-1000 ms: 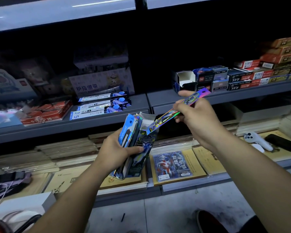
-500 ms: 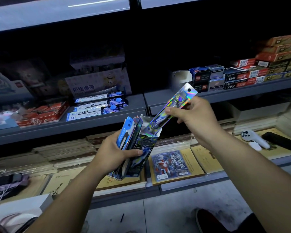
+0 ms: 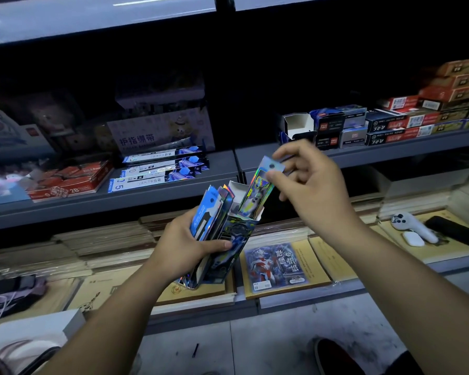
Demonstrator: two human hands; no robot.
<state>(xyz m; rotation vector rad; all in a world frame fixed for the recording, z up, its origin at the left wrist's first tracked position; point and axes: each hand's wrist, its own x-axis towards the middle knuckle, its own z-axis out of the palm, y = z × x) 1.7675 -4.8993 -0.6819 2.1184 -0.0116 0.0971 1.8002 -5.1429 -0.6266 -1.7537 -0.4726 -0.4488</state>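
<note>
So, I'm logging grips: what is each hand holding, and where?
Left hand grips the open box and loose packs mid-length; right hand pinches a shiny pack by its top end.

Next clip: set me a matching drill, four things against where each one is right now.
Things:
1. shiny packet
2. open box
3. white controller
4. red 2B box

Places:
A. on the middle shelf, at the left
B. pinched by the right hand
C. gripped by the left hand
D. on the lower shelf, at the right

Pairs: 1-B, 2-C, 3-D, 4-A.
</note>
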